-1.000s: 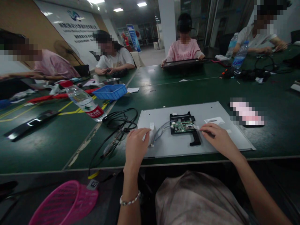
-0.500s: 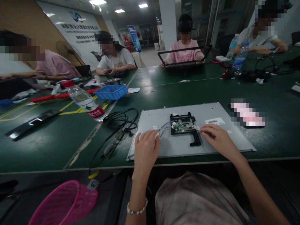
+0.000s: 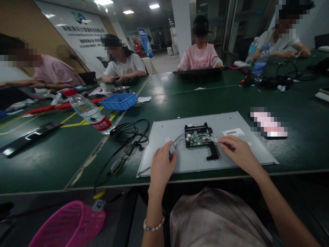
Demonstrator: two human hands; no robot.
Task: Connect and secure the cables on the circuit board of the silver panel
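A flat silver-grey panel [image 3: 164, 128] lies on the green table in front of me. On it sits a black bracket [image 3: 212, 152] holding a green circuit board [image 3: 197, 138]. Thin grey cables [image 3: 179, 138] run from the board's left side to my left hand [image 3: 162, 163], whose thumb and fingers close around them beside a small pale strip. At the board's right edge, my right hand [image 3: 236, 149] pinches the end of a small white strip of tape [image 3: 214, 140]. The fingertips partly hide what each hand grips.
Left of the panel lie tangled black cables [image 3: 128, 137], a tilted water bottle [image 3: 88, 111] and a blue bin [image 3: 119, 102]. A phone [image 3: 268, 125] lies to the right. Below the table edge is a pink basket [image 3: 84, 223]. Several people sit around the table, one holding a black frame [image 3: 200, 72].
My left hand has shifted slightly right and its fingers have curled in around the cables. My right hand stays by the board. Across the table, a person has lowered the black frame.
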